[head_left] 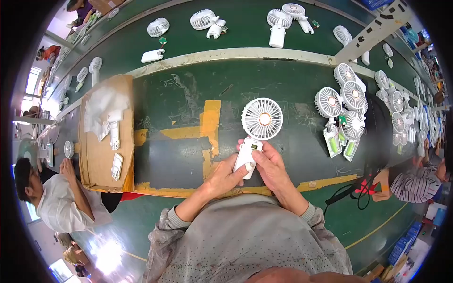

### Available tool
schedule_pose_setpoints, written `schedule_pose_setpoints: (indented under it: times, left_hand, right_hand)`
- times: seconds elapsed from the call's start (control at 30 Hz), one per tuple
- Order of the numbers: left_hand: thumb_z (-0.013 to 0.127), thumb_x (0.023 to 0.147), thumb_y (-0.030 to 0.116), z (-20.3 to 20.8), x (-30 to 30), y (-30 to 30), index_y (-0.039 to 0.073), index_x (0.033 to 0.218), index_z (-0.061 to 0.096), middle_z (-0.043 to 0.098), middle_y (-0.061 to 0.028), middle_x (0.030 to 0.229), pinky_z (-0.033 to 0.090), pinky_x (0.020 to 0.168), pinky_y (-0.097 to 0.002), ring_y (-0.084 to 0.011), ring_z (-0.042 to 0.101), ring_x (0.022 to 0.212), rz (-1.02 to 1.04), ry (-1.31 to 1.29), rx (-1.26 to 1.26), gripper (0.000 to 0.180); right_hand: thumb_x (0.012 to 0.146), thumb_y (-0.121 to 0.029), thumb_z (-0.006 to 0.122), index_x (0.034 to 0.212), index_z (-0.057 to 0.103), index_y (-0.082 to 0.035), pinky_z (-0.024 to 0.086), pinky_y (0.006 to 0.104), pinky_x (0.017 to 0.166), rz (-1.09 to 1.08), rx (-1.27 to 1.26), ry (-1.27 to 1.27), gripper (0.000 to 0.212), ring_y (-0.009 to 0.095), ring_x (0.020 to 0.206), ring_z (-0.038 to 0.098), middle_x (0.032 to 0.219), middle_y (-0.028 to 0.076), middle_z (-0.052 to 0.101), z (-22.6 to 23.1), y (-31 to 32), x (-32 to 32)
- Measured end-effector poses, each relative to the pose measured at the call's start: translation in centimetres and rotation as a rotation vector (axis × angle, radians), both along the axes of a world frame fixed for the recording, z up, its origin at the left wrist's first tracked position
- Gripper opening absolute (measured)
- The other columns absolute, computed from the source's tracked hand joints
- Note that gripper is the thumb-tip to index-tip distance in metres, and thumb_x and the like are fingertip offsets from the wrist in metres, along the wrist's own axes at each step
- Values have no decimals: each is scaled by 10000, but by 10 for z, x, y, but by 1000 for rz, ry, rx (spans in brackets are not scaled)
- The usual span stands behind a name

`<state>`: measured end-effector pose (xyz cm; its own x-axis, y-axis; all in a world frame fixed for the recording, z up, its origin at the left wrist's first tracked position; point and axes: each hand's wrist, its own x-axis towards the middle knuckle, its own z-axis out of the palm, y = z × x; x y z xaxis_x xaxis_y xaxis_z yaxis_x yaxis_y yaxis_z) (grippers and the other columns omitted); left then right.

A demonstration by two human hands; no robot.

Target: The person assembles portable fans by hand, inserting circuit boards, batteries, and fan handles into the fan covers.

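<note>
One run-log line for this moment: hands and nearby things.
left hand: holds white handheld fan | right hand: same fan | left side: cardboard tray | right side: white fan cluster

Dark green workbench (163,106) with yellow tape (211,120), a cardboard tray (96,162) at left, white fans (353,95) at right

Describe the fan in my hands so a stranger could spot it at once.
Start with the green worktable, between the cardboard tray on the left and the cluster of white fans on the right. Near its front edge, your left hand and right hand hold a white handheld fan by its handle. Unlike the clustered fans, it is alone.
</note>
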<state>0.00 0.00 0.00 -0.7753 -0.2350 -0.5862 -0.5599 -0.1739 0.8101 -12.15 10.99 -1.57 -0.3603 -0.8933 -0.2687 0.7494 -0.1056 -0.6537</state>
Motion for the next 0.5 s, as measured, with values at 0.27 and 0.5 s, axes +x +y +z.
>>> schedule_pose_setpoints:
  times: [0.27,0.5]
  left_hand:
    - [601,824,190,22,3,10,-66,885,507,595,-202,663,479,511,-359,-303,629,577,-22,374,-560,279]
    - [588,807,222,16,-3,7,-73,853,499,589,-203,602,486,503,-431,-368,601,534,-43,379,-681,312]
  right_hand:
    - [859,-131,595,1258,409,5,439,385,952,-38,23,52,460,247,1097,540,1183,165,534,24,3,7]
    - [854,-119,606,1251,409,-8,426,385,960,-31,-52,-108,457,220,1082,545,1168,134,547,10,0,-1]
